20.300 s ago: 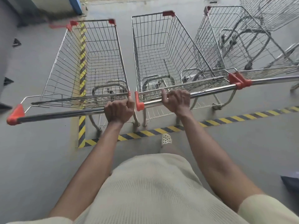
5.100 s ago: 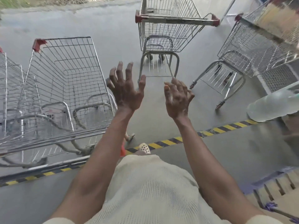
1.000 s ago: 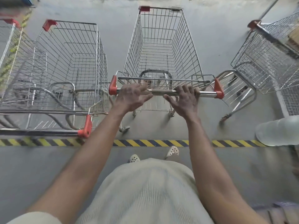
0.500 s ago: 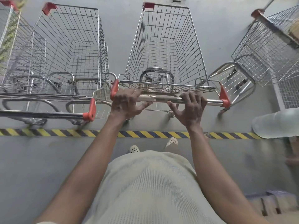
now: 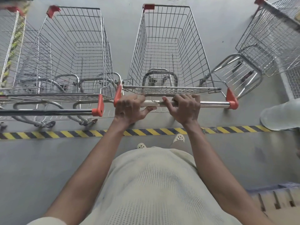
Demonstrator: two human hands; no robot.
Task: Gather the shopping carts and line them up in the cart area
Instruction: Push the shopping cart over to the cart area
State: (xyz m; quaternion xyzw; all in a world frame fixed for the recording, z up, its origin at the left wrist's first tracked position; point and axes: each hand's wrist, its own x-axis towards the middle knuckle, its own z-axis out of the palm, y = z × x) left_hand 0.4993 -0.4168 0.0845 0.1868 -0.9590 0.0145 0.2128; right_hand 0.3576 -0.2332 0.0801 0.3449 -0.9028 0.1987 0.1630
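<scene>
Holding the cart [image 5: 167, 46] by its handle [image 5: 214, 103], fingers [image 5: 186, 99] of left hand [image 5: 129, 109] and right hand [image 5: 185, 109] curled around the bar. Standing just beyond the striped floor line [image 5: 65, 133], beside the parked cart [image 5: 78, 46]. Probably the lining-up step; next, bring it straight and level with that neighbour.

even daylight, warped blurry edges

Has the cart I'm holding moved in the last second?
Yes. The held cart has drawn back toward the striped floor tape and leftward, its handle now nearer the parked cart's handle.
</scene>
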